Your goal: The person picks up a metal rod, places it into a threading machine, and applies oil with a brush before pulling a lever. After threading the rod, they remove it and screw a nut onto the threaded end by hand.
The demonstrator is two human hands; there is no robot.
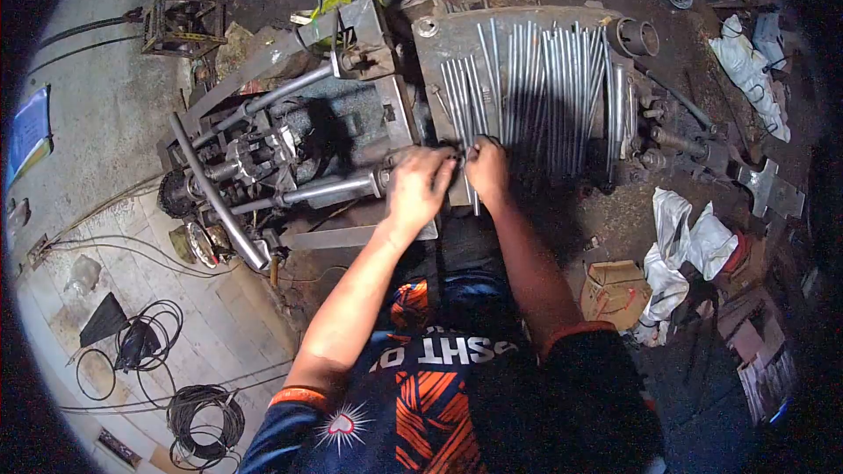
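Observation:
Both my hands are at the near edge of the metal bench, in front of a row of thin metal rods (544, 79). My right hand (487, 174) is closed, fingers curled at the near ends of the left-hand rods (463, 92). A metal rod (477, 203) sticks out below it towards me. Close beside it on the left, my left hand (420, 183) has its fingers bent and its fingertips near the same rod ends. What lies between those fingertips is too small to make out.
A machine with a hydraulic-looking frame and steel bars (338, 189) stands to the left, a loose pipe (219, 193) lying across it. The metal bench (443, 44) carries a short pipe piece (638, 37) at its far right. A cardboard box (615, 291) and white sacks (672, 254) lie at right; coiled cable (204, 421) lies lower left.

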